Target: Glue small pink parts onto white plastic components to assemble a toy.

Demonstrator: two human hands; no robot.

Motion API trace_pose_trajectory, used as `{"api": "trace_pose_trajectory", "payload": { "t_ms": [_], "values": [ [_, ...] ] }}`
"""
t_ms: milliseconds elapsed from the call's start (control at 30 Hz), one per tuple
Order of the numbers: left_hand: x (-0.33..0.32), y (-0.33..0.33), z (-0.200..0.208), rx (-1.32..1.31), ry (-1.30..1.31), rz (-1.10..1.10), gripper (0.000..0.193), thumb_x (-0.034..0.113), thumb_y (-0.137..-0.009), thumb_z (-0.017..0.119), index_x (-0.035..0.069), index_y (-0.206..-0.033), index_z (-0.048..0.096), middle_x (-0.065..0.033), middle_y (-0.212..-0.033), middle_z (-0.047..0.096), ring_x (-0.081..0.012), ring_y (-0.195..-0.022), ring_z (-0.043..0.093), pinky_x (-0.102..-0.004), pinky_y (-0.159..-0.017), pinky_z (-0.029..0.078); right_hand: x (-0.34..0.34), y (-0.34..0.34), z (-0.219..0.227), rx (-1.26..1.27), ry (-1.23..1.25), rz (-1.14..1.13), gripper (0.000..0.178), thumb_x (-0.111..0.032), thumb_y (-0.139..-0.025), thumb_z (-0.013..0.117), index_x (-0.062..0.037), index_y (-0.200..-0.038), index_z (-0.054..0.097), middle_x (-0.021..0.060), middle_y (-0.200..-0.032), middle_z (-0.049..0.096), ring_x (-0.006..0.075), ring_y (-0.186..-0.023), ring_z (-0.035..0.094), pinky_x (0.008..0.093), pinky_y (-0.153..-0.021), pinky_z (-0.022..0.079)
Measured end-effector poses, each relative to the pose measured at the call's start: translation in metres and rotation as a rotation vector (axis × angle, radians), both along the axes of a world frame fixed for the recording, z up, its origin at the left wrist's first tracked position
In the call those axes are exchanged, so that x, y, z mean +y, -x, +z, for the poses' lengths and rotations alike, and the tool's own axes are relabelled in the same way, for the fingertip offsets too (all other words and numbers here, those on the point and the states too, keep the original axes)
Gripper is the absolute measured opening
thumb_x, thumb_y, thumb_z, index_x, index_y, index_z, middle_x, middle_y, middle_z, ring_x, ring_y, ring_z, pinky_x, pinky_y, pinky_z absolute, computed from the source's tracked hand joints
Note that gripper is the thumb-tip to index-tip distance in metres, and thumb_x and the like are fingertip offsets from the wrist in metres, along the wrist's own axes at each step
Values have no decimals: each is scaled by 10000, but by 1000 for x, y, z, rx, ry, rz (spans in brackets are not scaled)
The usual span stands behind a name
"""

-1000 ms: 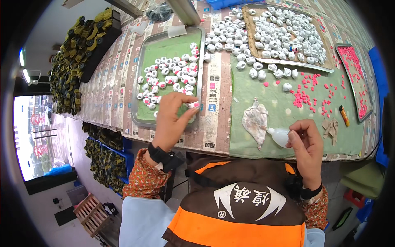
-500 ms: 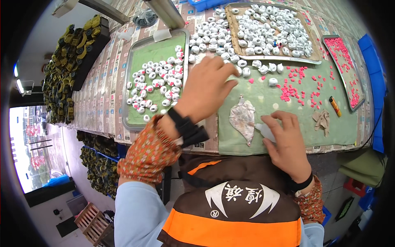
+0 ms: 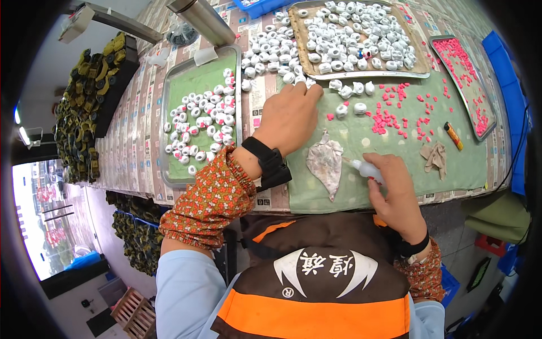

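Floral sleeve covers (image 3: 208,204), brown-orange apron (image 3: 319,295)

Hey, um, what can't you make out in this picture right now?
All in the head view:
- Whether the left hand grips one of the white pieces: its own back and fingers hide the palm side.
- The rear end of the squeeze bottle: the right hand covers it.
- The blue container at the top: cut off by the upper edge.
- The exact shape of the pink pieces: too small.

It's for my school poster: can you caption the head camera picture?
Left hand at the white pieces, right hand around a translucent bottle.
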State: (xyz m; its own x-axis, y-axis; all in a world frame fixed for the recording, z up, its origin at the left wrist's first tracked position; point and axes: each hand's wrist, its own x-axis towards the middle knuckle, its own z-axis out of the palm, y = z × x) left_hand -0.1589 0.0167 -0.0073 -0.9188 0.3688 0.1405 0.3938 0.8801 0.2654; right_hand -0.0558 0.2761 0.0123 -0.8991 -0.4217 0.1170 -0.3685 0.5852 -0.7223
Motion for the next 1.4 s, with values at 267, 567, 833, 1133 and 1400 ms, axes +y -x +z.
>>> {"api": "trace_pose_trajectory", "payload": {
  "t_ms": [267, 567, 833, 1133, 1400],
  "values": [
    [24, 8, 5, -35, -123, -79, 261, 194, -916, 675, 111, -1159, 629, -108, -1005, 621, -321, -1014, 618, -454, -830, 521, 7, -6, 10, -584, 529, -277, 421, -41, -924, 683, -3, -1328, 571, 101, -1186, 650, 171, -994, 673, 297, -784, 565],
    [34, 6, 4, -158, -267, -81, 250, 211, -925, 715, 73, -1098, 598, -106, -962, 638, -315, -888, 628, -426, -781, 519, 21, -9, 15, -671, 836, -379, 366, -36, -889, 740, -4, -1204, 557, 79, -989, 672, 83, -755, 674, 197, -528, 523],
    [-2, -46, 39, -1086, -1158, 113, 337, 350, -1098, 515, 117, -1314, 627, 78, -831, 486, -7, -648, 383, -184, -533, 287, 8, -15, 33, -287, 633, -245, 416, -44, -849, 776, -25, -1192, 540, 68, -1052, 622, 88, -858, 611, 251, -753, 500],
    [-13, -100, 40, -1177, -1530, 318, 364, 193, -1071, 567, 60, -1407, 527, -47, -1074, 643, -79, -900, 632, -265, -778, 599, -11, -16, 36, 19, 465, -29, 410, -45, -795, 824, 6, -1137, 604, 122, -902, 704, 152, -692, 660, 286, -614, 519],
    [-13, -125, 23, -912, -1332, 246, 346, 58, -1002, 648, 5, -1322, 529, -57, -1003, 628, -107, -897, 667, -261, -804, 615, -21, -19, 41, 160, 352, 38, 378, -58, -758, 859, 4, -1072, 659, 150, -871, 719, 264, -652, 698, 341, -574, 539]
  ]
}}
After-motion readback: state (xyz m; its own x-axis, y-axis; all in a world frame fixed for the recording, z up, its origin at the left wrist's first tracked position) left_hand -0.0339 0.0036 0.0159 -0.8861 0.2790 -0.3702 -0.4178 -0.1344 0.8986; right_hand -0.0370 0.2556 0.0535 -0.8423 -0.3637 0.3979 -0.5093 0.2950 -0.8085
